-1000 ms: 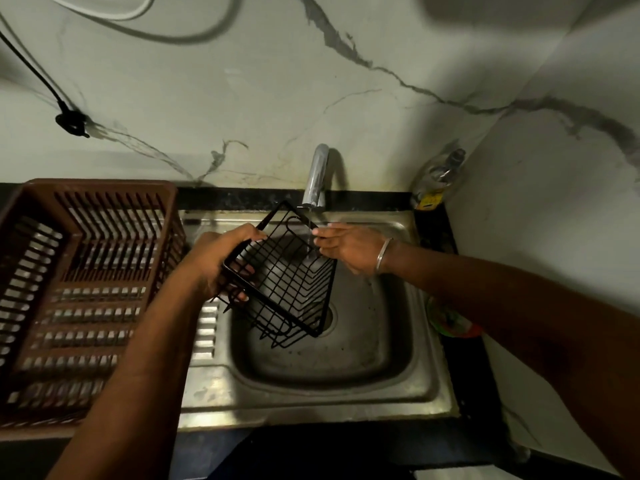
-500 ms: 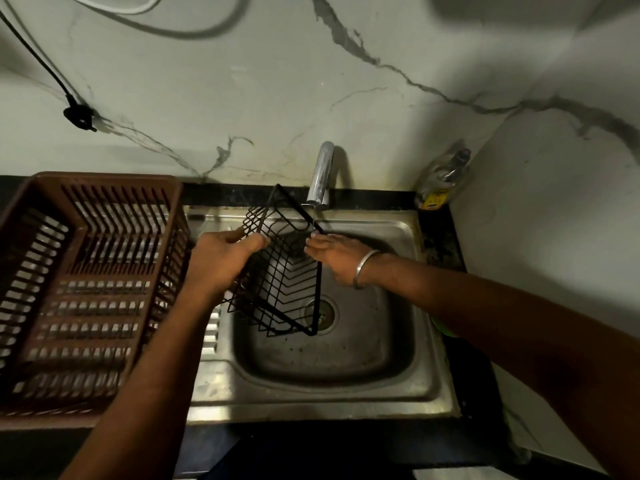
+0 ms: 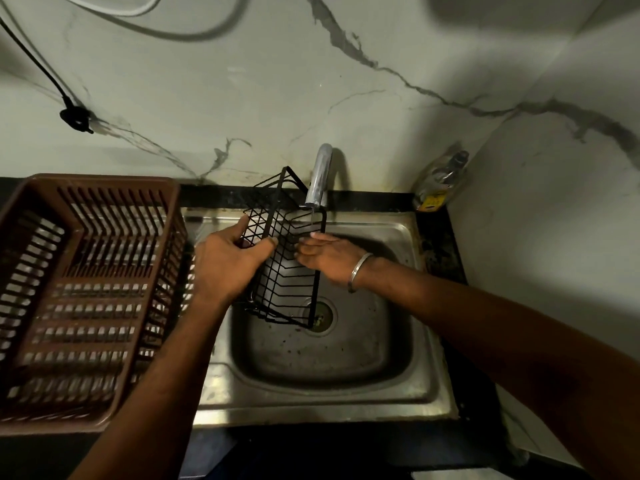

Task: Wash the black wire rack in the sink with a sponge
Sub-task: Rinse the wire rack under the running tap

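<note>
The black wire rack (image 3: 287, 271) stands on end over the steel sink (image 3: 325, 379), its top near the tap (image 3: 320, 176). My left hand (image 3: 232, 261) grips the rack's left side, thumb and fingers curled round the wires. My right hand (image 3: 327, 256) reaches in from the right with straight fingers touching the rack's wires under a thin stream of water. A metal bangle sits on that wrist. No sponge shows in either hand.
A brown plastic dish basket (image 3: 86, 299) fills the counter left of the sink. A clear bottle (image 3: 441, 183) stands in the back right corner. The drain (image 3: 322, 315) lies just right of the rack's bottom end. Marble walls close in behind and at the right.
The rack has turned from lying tilted and broad-side up to standing more upright under the tap. My left hand shifted its grip up the left side; my right hand stayed at the wires.
</note>
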